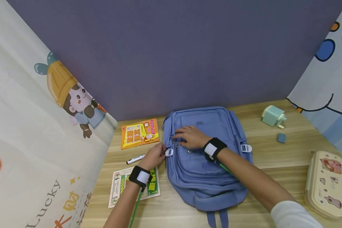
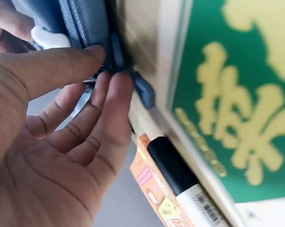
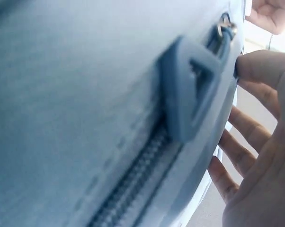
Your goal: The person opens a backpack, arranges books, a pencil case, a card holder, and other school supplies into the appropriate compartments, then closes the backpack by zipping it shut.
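A blue backpack (image 1: 205,171) lies flat on the wooden table, its front facing up. At its left side, beside a white strap buckle (image 1: 169,152), my left hand (image 1: 154,155) pinches a dark blue zipper pull (image 2: 143,91) between thumb and fingertips. A stretch of zipper (image 2: 72,21) runs toward that thumb. My right hand (image 1: 193,136) rests on the backpack's upper left front, fingers spread and lightly bent over the edge. Its thumb touches the fabric in the right wrist view. Nearer that camera, a triangular zipper pull (image 3: 187,90) hangs beside a closed zipper (image 3: 133,189).
Left of the backpack lie an orange booklet (image 1: 139,133), a black-capped white marker (image 1: 135,159) and a green-and-white booklet (image 1: 115,190). To the right are a green pencil sharpener (image 1: 273,115), a small blue block (image 1: 281,138) and a cream pencil case (image 1: 327,183). A purple wall panel (image 1: 188,63) stands behind.
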The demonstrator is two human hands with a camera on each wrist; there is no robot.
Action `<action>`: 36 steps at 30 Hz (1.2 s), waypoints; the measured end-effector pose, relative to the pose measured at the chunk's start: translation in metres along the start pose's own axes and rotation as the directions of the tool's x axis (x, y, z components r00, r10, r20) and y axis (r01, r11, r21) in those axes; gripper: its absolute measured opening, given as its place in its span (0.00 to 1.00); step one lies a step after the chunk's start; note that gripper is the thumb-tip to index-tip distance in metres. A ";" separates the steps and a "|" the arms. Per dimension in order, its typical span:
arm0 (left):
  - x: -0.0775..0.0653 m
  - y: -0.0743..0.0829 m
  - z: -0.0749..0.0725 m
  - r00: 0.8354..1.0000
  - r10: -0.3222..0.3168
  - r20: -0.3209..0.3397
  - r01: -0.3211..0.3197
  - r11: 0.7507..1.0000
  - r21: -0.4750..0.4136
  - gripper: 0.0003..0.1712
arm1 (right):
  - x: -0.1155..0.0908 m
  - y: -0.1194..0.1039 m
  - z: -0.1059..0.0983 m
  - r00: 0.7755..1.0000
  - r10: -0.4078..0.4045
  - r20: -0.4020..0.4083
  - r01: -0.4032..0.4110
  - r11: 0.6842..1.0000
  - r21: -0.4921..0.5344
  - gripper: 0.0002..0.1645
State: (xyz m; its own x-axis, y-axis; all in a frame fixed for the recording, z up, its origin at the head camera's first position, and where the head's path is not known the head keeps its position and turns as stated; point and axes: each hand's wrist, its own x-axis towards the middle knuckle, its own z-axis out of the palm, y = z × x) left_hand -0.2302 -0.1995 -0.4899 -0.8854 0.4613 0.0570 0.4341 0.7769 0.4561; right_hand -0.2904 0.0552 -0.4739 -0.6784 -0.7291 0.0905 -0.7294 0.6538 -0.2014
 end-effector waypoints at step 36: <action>-0.053 0.021 0.013 0.998 -0.044 -0.052 0.043 0.999 -0.028 0.05 | -0.004 -0.007 0.005 0.998 0.045 0.052 -0.048 0.997 0.055 0.31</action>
State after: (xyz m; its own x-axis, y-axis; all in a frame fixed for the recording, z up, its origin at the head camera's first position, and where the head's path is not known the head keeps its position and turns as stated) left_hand -0.1719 -0.2015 -0.4949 -0.9112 0.4036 0.0825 0.3909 0.7838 0.4825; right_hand -0.2820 0.0528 -0.4779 -0.7052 -0.7083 0.0303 -0.6900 0.6760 -0.2587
